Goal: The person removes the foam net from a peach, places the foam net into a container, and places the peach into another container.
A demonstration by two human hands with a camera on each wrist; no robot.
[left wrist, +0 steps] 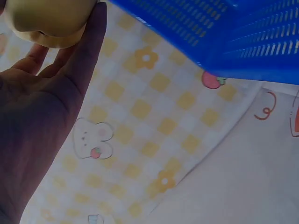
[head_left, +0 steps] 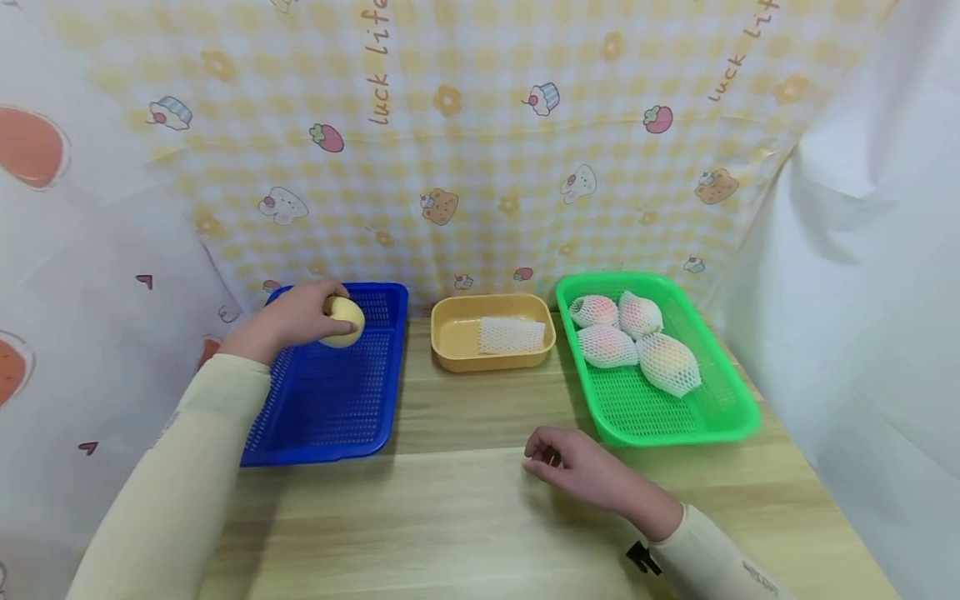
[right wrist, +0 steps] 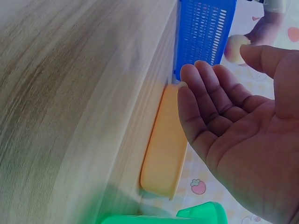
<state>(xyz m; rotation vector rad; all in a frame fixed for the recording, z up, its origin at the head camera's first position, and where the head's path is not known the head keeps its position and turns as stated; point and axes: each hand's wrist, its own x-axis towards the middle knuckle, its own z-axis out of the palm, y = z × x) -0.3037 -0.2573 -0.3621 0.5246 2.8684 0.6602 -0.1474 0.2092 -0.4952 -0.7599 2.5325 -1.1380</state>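
Observation:
My left hand (head_left: 298, 312) grips a pale yellow peach (head_left: 348, 322) from above, over the back part of the blue basket (head_left: 333, 408). In the left wrist view, the fingers and thumb curve round the peach (left wrist: 51, 18), and its dimpled end faces the camera. My right hand (head_left: 577, 468) hovers above the table in front of the green basket (head_left: 622, 408), fingers loosely curled and holding nothing. Its palm (right wrist: 252, 149) shows bare in the right wrist view.
Inside the green basket lie several pinkish fruits (head_left: 670, 364) in white foam nets. Between the baskets stands a yellow tray (head_left: 456, 333) with a flattened white foam net (head_left: 512, 335) in it. A checked cloth (head_left: 480, 150) hangs close behind the containers.

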